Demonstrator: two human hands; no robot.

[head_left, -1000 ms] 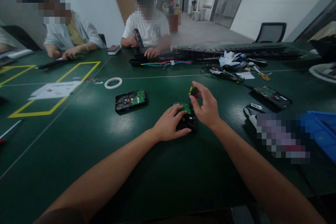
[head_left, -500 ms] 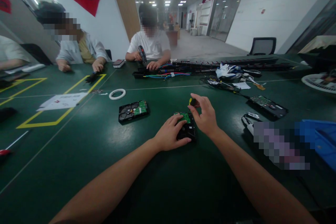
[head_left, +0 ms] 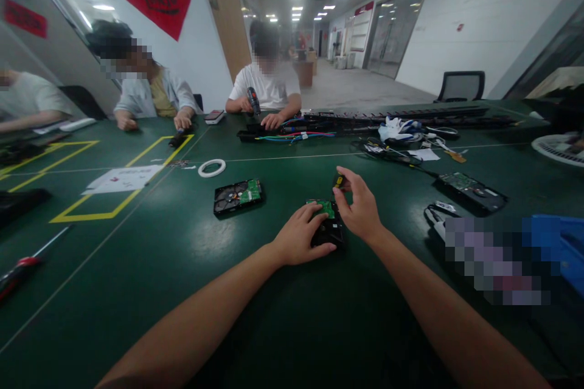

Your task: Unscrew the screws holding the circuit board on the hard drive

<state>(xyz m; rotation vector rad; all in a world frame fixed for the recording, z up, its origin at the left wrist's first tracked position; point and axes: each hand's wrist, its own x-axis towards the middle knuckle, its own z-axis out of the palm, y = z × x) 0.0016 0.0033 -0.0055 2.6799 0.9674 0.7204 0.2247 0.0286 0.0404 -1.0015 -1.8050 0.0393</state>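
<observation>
A hard drive (head_left: 331, 232) with a green circuit board lies on the table in front of me. My left hand (head_left: 301, 234) rests over it, fingers across the board and thumb along the near edge, holding it against the table. Over the drive's far right corner, my right hand (head_left: 358, 203) pinches a small black-and-yellow screwdriver (head_left: 338, 181) between thumb and fingers. Only its handle shows; the shaft is hidden. To the left lies a second hard drive (head_left: 238, 196), board side up, touched by neither hand.
Further left are a roll of white tape (head_left: 212, 168), a paper sheet (head_left: 122, 179) and a red-handled screwdriver (head_left: 30, 262). Another hard drive (head_left: 472, 190) and a blue bin (head_left: 563, 249) are at right. Across the table, a co-worker (head_left: 267, 88) holds a power driver (head_left: 253, 100) beside cables.
The whole view has shifted slightly, so everything appears a little further right and lower. Both hands keep their places at the hard drive; the screwdriver's handle shows a bit more.
</observation>
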